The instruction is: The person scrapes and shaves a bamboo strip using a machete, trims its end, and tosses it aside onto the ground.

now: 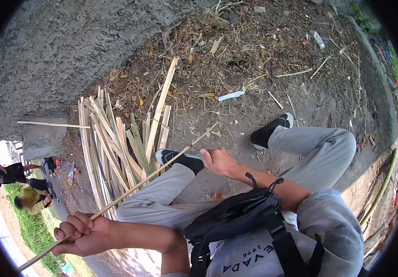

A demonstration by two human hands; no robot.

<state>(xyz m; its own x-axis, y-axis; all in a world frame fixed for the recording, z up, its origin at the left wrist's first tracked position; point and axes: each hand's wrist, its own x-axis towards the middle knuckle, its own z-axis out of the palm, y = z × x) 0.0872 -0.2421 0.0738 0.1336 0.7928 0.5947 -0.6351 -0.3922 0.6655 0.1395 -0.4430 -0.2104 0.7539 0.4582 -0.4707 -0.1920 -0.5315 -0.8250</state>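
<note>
A long, thin bamboo strip [150, 177] runs slantwise across the view, from the lower left edge up past my shoe. My left hand [81, 233] is closed around its lower part, fingers wrapped over it. My right hand [219, 161] is closed with the thumb on top, just right of the strip's upper part. What that hand holds, if anything, is hidden by its fingers. Beside my leg lies a pile of split bamboo strips [111, 138], mostly pale, with a few greenish ones.
My outstretched legs and dark shoes [272, 131] frame the ground ahead. A concrete wall [79, 51] borders the litter-covered soil. A black bag [236, 214] hangs at my front. Two people [32, 198] are at the far left. A bamboo pole [383, 184] lies at right.
</note>
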